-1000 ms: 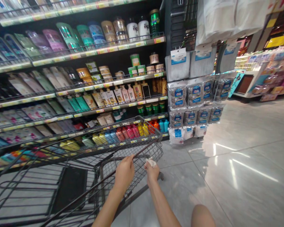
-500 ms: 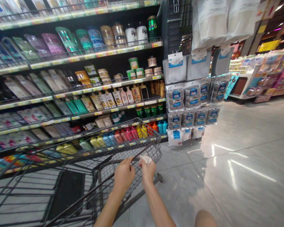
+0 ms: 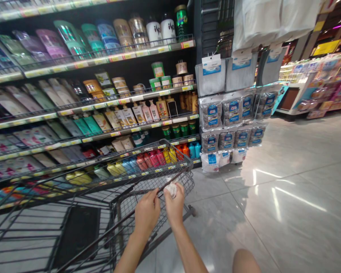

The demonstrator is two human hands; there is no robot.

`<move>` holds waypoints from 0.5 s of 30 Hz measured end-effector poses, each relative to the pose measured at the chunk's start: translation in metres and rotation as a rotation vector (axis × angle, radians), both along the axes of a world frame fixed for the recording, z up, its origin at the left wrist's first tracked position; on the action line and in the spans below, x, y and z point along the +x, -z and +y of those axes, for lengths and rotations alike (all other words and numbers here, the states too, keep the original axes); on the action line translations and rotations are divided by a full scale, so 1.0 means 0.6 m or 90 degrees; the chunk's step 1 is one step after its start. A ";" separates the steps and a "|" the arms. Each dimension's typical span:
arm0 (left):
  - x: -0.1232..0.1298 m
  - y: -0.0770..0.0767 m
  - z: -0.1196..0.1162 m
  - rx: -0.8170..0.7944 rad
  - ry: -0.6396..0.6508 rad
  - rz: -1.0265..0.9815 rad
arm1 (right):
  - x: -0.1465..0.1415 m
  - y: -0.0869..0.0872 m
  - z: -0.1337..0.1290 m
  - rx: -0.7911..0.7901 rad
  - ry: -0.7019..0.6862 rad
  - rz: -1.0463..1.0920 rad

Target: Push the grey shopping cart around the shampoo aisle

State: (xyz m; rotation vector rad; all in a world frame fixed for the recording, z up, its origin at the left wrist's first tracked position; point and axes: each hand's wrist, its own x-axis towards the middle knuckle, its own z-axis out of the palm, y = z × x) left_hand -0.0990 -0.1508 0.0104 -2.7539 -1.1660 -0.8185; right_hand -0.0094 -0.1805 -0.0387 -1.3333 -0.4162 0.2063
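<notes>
My left hand (image 3: 147, 212) is closed around the dark top rail of a wire shopping cart (image 3: 79, 239). Close by on the right, my right hand (image 3: 174, 207) pinches a crumpled white tissue (image 3: 172, 189), its wad bulging out between thumb and fingers. The tissue is just beside the cart's rail; whether it touches the metal I cannot tell. A black panel lies inside the cart, among the thin wires on the left.
Shelves (image 3: 110, 132) of bottles and jars run along the cart's far side. Grey scrubber packs (image 3: 211, 113) hang at the shelf end. Shiny floor tiles (image 3: 287, 204) stretch to the right, with a display stand (image 3: 295, 93) further back. A knee (image 3: 246, 261) shows at the bottom.
My right hand has shifted slightly left and up, and more of the white tissue shows. My left hand stays on the rail. The whole view has tilted down a little.
</notes>
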 end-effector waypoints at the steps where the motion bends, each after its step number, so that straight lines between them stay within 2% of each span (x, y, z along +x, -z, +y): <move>1: 0.000 0.001 0.000 0.004 0.000 -0.002 | 0.000 0.000 -0.003 -0.007 -0.011 -0.034; 6: -0.002 0.005 -0.002 0.025 0.005 -0.008 | -0.004 0.022 -0.015 0.004 -0.037 -0.169; 9: -0.003 0.004 -0.003 0.040 0.013 -0.009 | -0.008 0.057 -0.016 0.012 0.001 -0.205; 15: -0.007 0.007 -0.008 0.094 0.030 -0.022 | -0.004 0.138 -0.010 -0.035 0.075 -0.190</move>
